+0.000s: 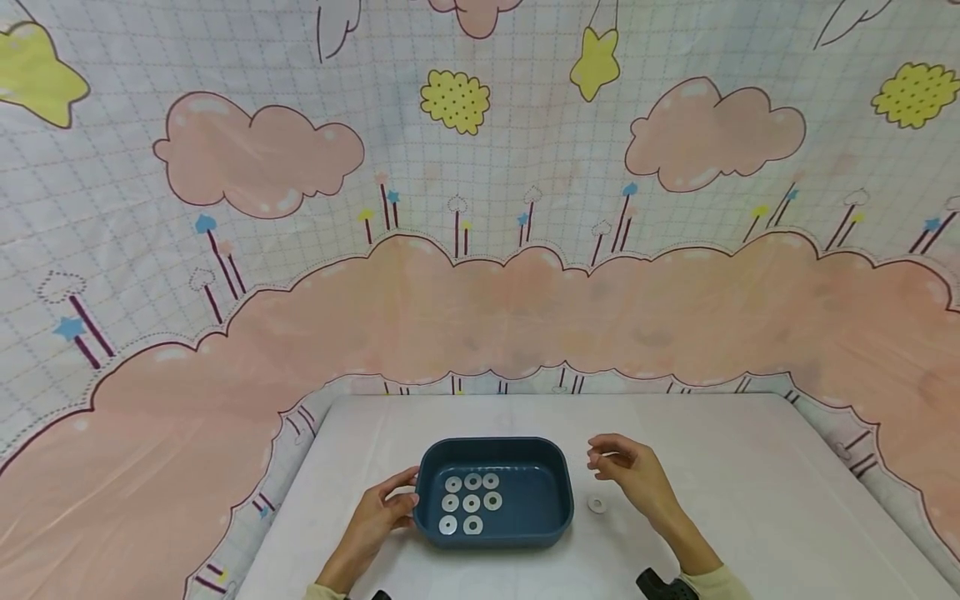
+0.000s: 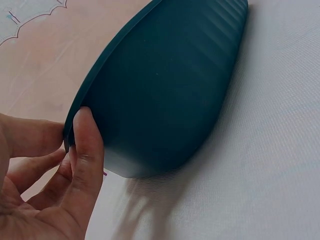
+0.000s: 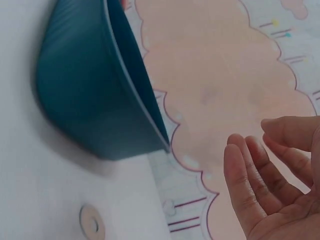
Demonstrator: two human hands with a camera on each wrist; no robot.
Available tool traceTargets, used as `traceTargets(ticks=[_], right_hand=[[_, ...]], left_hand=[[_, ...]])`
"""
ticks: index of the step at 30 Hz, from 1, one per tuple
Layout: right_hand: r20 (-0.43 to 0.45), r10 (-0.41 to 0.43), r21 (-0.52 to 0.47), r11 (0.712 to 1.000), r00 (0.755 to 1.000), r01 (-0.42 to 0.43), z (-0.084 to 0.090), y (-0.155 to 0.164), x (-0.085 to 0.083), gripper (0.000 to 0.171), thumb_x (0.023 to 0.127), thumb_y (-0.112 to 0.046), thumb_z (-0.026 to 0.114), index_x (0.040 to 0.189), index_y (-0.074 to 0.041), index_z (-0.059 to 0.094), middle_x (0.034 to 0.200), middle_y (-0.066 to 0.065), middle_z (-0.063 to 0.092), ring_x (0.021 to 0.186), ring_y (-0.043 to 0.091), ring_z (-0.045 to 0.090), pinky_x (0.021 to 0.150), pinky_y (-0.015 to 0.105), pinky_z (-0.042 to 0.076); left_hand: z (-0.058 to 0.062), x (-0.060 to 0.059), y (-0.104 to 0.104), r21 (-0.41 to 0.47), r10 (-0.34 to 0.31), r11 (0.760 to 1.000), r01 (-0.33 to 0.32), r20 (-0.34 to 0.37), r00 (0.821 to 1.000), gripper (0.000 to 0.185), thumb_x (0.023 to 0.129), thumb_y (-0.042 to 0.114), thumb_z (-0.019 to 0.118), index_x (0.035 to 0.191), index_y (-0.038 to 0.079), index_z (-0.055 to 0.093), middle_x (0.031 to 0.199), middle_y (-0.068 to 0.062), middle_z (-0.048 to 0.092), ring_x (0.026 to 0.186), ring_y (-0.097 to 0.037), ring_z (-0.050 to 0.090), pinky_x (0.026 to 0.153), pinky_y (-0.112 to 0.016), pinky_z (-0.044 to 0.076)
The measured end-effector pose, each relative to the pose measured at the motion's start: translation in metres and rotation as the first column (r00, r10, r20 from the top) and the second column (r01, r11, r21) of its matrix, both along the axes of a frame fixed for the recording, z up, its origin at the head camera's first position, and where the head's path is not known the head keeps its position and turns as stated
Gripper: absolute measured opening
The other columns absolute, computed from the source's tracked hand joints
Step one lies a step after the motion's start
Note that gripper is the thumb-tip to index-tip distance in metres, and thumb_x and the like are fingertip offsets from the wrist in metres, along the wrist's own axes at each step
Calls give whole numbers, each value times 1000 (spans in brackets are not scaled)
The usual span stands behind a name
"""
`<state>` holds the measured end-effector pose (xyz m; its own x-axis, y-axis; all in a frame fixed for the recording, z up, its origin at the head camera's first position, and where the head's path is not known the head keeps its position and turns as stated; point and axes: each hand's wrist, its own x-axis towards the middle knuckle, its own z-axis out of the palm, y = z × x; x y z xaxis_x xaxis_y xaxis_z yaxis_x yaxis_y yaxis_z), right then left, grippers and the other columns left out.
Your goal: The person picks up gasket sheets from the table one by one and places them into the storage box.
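Observation:
A dark blue rectangular tub with rounded corners stands on the white table. My left hand pinches the tub's left rim between thumb and fingers, as the left wrist view shows up close. Inside, several flat metal washers lie in rough rows on the left half of the floor. To the tub's right, a single washer lies flat on the table. Above and behind it hovers my right hand, fingers loosely bent and apart from the thumb, holding nothing in the right wrist view.
The white cloth-covered table reaches back to a hanging backdrop printed with clouds and stars. Beyond the table's sides the same printed cloth continues. A dark band sits at the right wrist.

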<state>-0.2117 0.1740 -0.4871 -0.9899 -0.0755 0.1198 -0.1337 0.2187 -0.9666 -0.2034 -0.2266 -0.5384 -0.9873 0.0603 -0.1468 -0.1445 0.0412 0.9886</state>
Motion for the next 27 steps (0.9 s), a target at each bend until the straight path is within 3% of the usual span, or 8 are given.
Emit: traceTargets(ticks=[14, 27], right_hand=[[50, -66, 82, 995, 997, 61, -15, 18, -3, 31, 92, -5, 64, 121, 2, 63, 107, 18, 68, 88, 11, 68, 77, 19, 56], [68, -52, 210, 977, 996, 37, -40, 32, -11, 38, 89, -14, 71, 123, -1, 64, 102, 9, 69, 91, 11, 64, 73, 22, 52]], left_hand=[[-1, 0, -1, -9, -9, 1000, 9, -7, 1000, 53, 90, 3, 63, 141, 0, 50, 124, -15, 57, 83, -13, 64, 69, -31, 57], [-1, -1, -1, -11, -8, 1000, 8, -4, 1000, 53, 90, 3, 64, 140, 0, 50, 120, -12, 58, 81, -12, 63, 68, -30, 57]])
